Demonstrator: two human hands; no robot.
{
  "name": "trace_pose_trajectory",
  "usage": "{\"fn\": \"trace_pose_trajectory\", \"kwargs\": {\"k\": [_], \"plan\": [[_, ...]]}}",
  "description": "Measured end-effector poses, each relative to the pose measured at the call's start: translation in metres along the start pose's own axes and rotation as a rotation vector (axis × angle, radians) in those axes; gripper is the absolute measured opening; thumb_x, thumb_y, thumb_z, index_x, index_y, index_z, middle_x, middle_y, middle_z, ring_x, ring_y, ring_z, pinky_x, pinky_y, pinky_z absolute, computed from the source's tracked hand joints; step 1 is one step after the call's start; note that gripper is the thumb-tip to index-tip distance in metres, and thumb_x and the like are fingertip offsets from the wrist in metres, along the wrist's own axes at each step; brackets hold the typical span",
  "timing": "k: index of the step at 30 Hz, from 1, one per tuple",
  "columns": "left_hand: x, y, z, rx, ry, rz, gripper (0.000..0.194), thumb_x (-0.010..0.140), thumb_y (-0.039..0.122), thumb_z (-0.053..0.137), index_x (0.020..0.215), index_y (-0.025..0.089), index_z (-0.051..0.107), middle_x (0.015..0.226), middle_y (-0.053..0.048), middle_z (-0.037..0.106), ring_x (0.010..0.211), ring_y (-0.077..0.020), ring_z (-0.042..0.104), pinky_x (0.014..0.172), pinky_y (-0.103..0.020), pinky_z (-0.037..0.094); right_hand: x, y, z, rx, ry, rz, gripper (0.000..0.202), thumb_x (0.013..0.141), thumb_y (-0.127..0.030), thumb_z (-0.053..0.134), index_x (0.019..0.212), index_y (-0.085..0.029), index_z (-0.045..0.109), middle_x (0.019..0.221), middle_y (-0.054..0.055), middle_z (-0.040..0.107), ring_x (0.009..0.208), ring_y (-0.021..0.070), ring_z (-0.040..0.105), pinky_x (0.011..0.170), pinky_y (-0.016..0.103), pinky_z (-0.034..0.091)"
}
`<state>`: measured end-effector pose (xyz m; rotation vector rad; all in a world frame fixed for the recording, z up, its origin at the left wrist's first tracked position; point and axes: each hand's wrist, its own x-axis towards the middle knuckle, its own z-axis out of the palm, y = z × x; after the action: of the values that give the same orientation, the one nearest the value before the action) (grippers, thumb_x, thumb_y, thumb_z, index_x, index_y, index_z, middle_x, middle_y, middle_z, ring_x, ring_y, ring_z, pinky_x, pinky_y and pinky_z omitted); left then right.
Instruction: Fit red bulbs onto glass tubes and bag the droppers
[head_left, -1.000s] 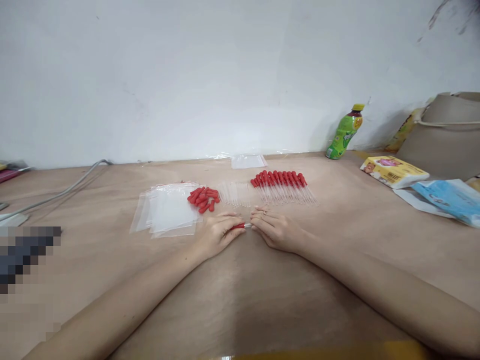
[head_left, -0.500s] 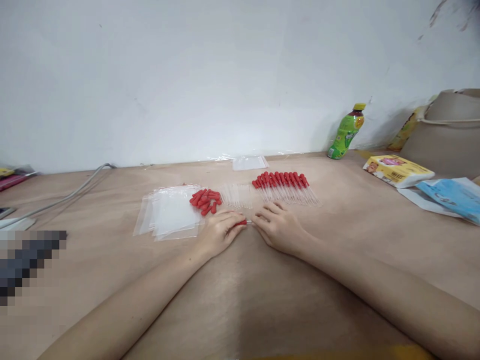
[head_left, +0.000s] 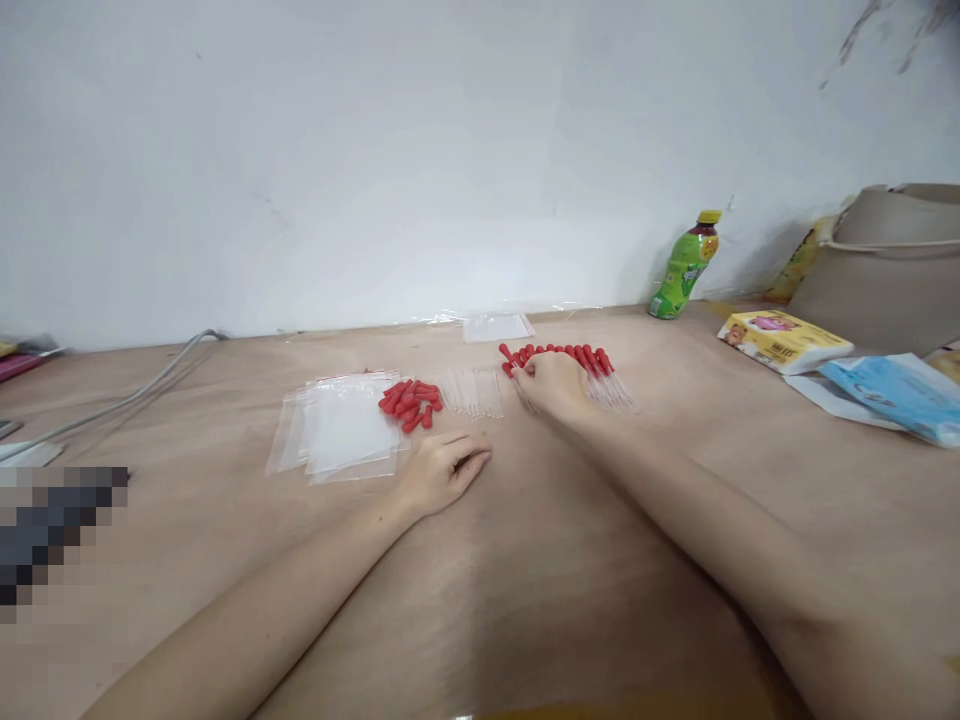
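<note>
Right hand (head_left: 551,382) pinches a red-bulbed dropper (head_left: 508,354) at left end of the row of droppers (head_left: 603,362). Left hand (head_left: 444,470) rests on table (head_left: 540,590), fingers loosely curled, nothing visible in grip, near side of red rubber bulbs (head_left: 407,399). Clear tubes (head_left: 474,392) lie between bulbs and row.

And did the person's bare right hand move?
Yes, the bare right hand moved forward, from the near side of the thin, clear, red-bulbed droppers to over them.
</note>
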<state>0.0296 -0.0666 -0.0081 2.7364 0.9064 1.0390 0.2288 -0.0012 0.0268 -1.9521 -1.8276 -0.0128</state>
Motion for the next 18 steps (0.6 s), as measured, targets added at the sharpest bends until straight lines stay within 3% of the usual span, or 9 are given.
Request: {"fn": "trace_pose_trajectory", "kwargs": {"k": [4, 9, 14, 18], "plan": [[0.000, -0.001, -0.001, -0.001, -0.045, -0.005, 0.015, 0.084, 0.020, 0.049, 0.086, 0.018, 0.063, 0.077, -0.002, 0.066, 0.069, -0.0129, 0.059, 0.062, -0.024, 0.046, 0.002, -0.011, 0.016, -0.119, -0.008, 0.020, 0.034, 0.080, -0.038, 0.043, 0.080, -0.015, 0.067, 0.079, 0.012, 0.066, 0.082, 0.0248, 0.060, 0.063, 0.030, 0.041], [0.000, -0.001, 0.000, 0.008, -0.060, 0.012, 0.015, 0.084, 0.021, 0.048, 0.086, 0.018, 0.063, 0.075, -0.002, 0.065, 0.069, -0.0135, 0.058, 0.062, -0.025, 0.045, 0.002, -0.015, 0.017, -0.159, -0.028, 0.057, 0.032, 0.078, -0.033, 0.044, 0.086, -0.012, 0.066, 0.083, 0.016, 0.066, 0.082, 0.0267, 0.061, 0.065, 0.033, 0.043], [0.000, -0.002, 0.000, 0.024, -0.066, 0.012, 0.017, 0.084, 0.022, 0.047, 0.085, 0.017, 0.063, 0.075, -0.003, 0.065, 0.068, -0.0135, 0.057, 0.062, -0.025, 0.044, 0.003, -0.015, 0.017, -0.058, -0.120, 0.144, 0.038, 0.077, -0.041, 0.043, 0.090, -0.014, 0.066, 0.088, 0.015, 0.065, 0.087, 0.0264, 0.060, 0.068, 0.033, 0.043], [0.000, -0.002, 0.000, 0.025, -0.073, 0.011, 0.016, 0.084, 0.021, 0.048, 0.085, 0.017, 0.063, 0.074, -0.003, 0.065, 0.068, -0.0138, 0.057, 0.062, -0.026, 0.044, 0.004, -0.011, 0.017, -0.077, -0.105, 0.153, 0.039, 0.076, -0.044, 0.045, 0.089, -0.014, 0.066, 0.087, 0.014, 0.065, 0.086, 0.0271, 0.060, 0.067, 0.034, 0.043]]}}
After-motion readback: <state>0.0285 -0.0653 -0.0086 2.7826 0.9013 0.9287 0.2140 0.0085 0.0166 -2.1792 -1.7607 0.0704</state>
